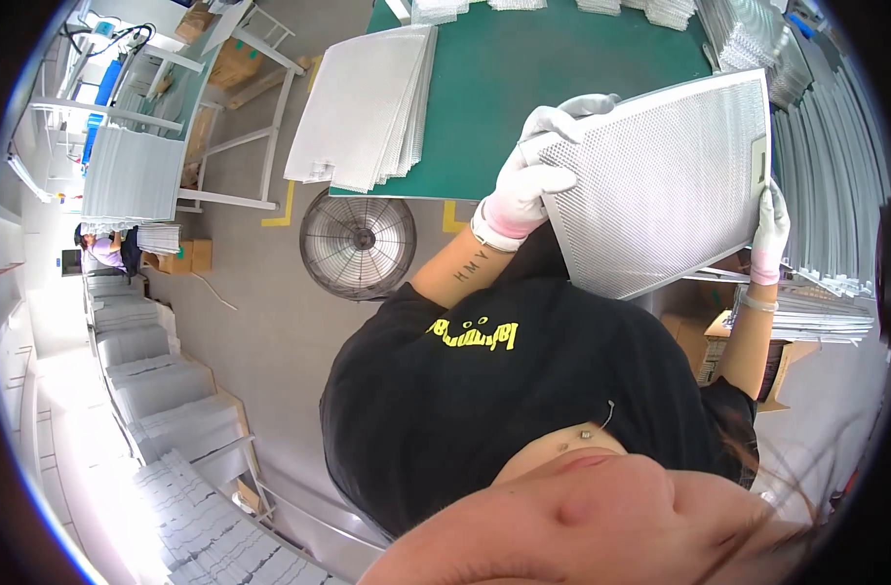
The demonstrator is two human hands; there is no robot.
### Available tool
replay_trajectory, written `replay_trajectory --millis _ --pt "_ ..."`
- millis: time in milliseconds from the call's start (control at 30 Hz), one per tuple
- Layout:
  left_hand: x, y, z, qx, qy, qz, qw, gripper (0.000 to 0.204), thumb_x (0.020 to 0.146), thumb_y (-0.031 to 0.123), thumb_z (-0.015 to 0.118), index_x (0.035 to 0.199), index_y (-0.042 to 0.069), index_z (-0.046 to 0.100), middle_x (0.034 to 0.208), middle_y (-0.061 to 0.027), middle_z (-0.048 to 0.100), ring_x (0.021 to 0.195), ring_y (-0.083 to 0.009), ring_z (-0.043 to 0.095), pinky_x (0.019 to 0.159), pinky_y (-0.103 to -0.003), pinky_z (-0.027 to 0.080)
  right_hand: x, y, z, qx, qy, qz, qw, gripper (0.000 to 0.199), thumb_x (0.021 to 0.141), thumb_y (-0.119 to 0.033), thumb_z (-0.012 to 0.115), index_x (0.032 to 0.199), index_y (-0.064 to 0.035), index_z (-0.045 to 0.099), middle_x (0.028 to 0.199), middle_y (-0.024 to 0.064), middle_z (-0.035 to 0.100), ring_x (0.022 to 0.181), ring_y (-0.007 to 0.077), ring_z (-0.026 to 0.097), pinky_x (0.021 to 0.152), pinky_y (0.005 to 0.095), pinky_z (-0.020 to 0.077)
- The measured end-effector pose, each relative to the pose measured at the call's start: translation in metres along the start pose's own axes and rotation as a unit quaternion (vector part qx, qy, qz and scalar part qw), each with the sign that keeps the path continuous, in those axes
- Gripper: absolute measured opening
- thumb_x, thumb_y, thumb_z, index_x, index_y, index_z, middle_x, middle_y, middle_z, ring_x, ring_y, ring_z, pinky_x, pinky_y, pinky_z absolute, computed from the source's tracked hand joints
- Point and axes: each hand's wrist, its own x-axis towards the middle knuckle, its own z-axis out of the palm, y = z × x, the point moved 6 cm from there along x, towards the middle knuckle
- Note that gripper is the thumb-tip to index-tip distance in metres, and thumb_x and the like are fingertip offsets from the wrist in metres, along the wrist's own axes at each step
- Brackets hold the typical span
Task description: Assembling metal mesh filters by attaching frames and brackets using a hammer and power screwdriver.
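Note:
A silver mesh panel [665, 180] with a thin pale frame is held tilted in front of my body, between my two white-gloved hands. My left hand [533, 166] grips its upper left corner, thumb on the near face and fingers along the top edge. At the opposite side, my right hand [772, 229] is closed on the right edge, just below a small pale slotted plate [759, 163] set in the panel. Part of the right fingers is hidden behind the panel. Beyond the panel lies a green tabletop [562, 58], carrying a fanned stack of mesh sheets [368, 102] on its left.
A round floor fan [360, 244] stands by the table's near edge. Many upright mesh panels [826, 175] crowd the right side, above an open cardboard box [782, 375]. Further stacks [163, 390] line the left. Another person [114, 249] is at the far left.

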Motion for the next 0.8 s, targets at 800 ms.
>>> replay_trajectory --millis 800 --pt "0.012 0.064 0.023 0.337 -0.003 0.061 0.939 0.023 0.078 0.020 0.069 0.092 0.003 0.066 0.112 -0.0173 0.066 0.129 -0.0392 0.052 0.116 -0.054 0.031 0.020 -0.022 0.076 -0.132 -0.092 0.023 0.987 0.038 0.103 -0.022 0.055 0.135 -0.0012 0.059 0.116 0.0091 0.067 0.110 0.0143 0.060 0.098 0.0300 0.0464"
